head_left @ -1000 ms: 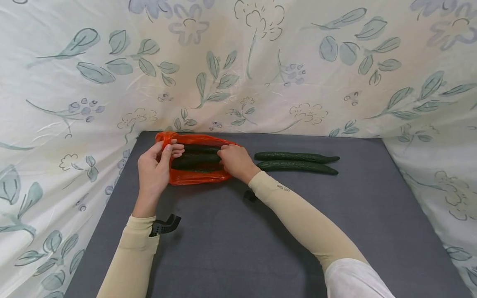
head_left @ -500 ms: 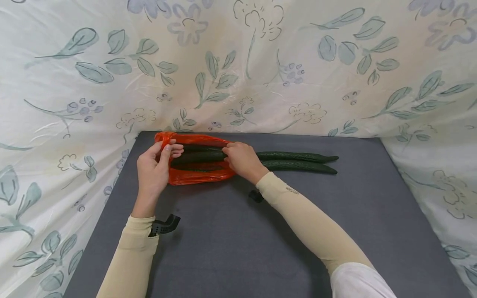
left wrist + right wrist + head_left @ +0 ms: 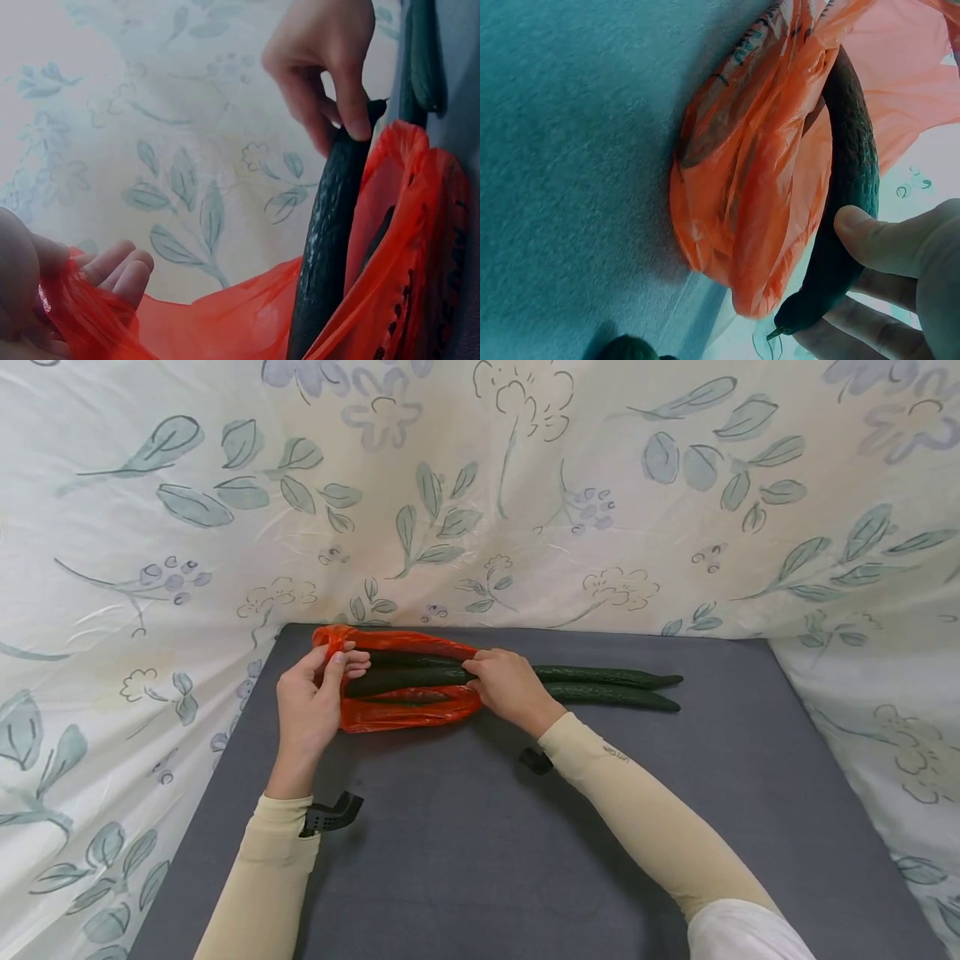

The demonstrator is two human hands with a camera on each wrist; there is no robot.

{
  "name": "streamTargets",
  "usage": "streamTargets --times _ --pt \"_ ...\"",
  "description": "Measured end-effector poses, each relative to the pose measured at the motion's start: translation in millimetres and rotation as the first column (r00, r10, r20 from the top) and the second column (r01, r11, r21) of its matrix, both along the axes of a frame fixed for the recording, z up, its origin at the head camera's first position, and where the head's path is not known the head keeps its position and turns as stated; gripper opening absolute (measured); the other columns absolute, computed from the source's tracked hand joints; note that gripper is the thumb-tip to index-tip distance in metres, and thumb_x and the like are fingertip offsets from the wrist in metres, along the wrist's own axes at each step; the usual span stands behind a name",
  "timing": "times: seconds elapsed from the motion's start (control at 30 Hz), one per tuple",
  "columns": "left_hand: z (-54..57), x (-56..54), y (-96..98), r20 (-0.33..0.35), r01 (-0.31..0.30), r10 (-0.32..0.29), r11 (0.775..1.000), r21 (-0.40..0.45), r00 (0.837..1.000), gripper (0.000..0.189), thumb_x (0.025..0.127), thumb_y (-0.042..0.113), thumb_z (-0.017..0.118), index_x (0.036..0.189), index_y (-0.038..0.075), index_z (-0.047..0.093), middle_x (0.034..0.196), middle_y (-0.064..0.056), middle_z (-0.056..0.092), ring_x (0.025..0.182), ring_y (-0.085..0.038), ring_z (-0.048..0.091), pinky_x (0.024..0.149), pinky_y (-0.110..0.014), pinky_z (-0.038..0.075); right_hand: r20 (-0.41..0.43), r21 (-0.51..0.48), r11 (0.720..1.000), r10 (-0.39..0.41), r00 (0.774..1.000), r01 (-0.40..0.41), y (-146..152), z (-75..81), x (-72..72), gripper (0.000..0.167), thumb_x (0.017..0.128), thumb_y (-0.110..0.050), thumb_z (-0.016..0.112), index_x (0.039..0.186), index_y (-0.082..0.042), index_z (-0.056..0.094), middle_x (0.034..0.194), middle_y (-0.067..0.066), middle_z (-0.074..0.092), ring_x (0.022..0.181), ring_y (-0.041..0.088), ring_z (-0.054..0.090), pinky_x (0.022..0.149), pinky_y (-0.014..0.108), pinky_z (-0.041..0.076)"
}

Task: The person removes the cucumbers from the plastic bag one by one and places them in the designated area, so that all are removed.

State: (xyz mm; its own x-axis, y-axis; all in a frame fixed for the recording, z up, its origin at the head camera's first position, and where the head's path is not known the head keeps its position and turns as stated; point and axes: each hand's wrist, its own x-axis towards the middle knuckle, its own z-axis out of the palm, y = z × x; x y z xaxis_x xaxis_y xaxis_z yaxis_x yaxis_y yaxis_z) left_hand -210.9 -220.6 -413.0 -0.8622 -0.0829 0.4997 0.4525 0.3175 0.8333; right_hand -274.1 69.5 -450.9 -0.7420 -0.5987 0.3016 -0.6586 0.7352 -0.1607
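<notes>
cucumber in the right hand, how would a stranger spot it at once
On the grey table, find the red bag near the far edge. A dark green cucumber pokes out of its opening. Unlike the two cucumbers lying outside the bag, it is the one pinched by the right hand.

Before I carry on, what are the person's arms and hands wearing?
Left hand and right hand are bare. Left sleeve and right sleeve are beige; the right has small dark lettering, unreadable here. A black perforated piece juts from the left wrist, a dark one shows at the right. A white sleeve covers the upper right arm.
</notes>
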Motion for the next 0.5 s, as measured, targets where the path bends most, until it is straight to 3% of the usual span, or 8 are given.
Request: streamTargets --times 0.5 --pt "1.5 -0.6 -0.3 0.003 -0.007 0.007 1.0 0.013 1.0 0.026 0.113 0.01 0.058 0.127 -0.007 0.073 0.112 -0.014 0.079 0.095 -0.014 0.077 0.095 -0.024 0.06 -0.008 -0.045 0.999 -0.001 1.0 0.001 23.7 3.3 5.8 0.031 0.1 -0.011 0.081 0.129 -0.003 0.078 0.115 0.011 0.077 0.102 0.028 0.073 0.089 0.044 0.064"
